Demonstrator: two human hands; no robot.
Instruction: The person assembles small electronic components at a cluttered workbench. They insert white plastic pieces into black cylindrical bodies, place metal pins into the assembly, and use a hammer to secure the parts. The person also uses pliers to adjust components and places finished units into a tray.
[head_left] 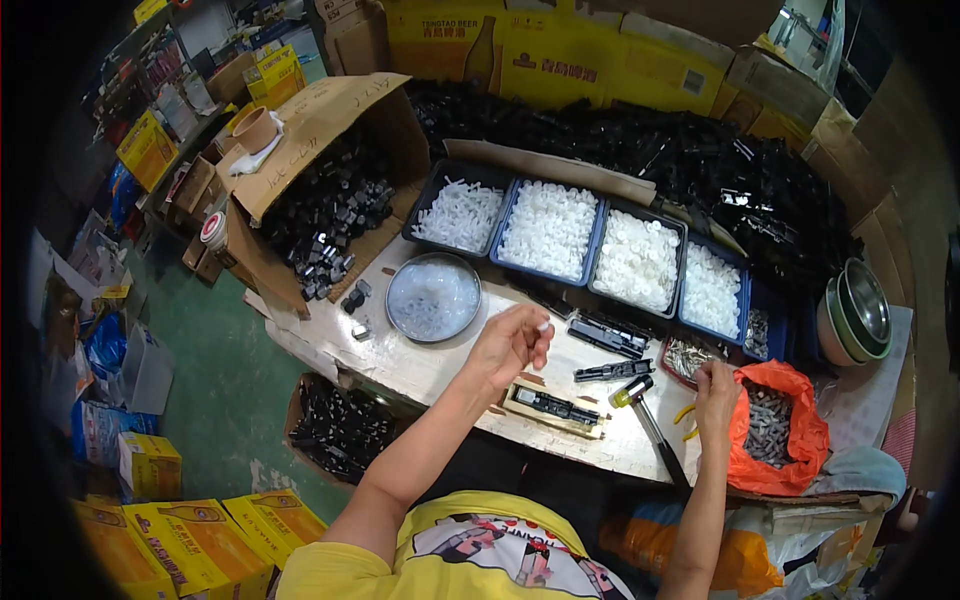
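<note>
My left hand (pixel 508 345) is raised over the middle of the workbench, its fingers curled and pinching a small white plastic piece (pixel 544 326). My right hand (pixel 716 397) is closed at the near side of a small red tray of metal pins (pixel 690 355), beside an orange plastic bag (pixel 752 376) of grey metal parts; what its fingertips hold is hidden. Below my left hand a black plastic assembly (pixel 555 405) lies in a wooden fixture (pixel 520 420). Two more black parts, a long housing (pixel 608 336) and a slimmer piece (pixel 612 371), lie just behind it.
A hammer (pixel 650 425) with a yellow-tipped head and yellow-handled pliers (pixel 684 413) lie by my right wrist. Trays of white plastic pieces (pixel 548 232) line the back. A round metal pan (pixel 434 297) and a cardboard box (pixel 300 150) of black parts stand left, stacked bowls (pixel 862 310) right.
</note>
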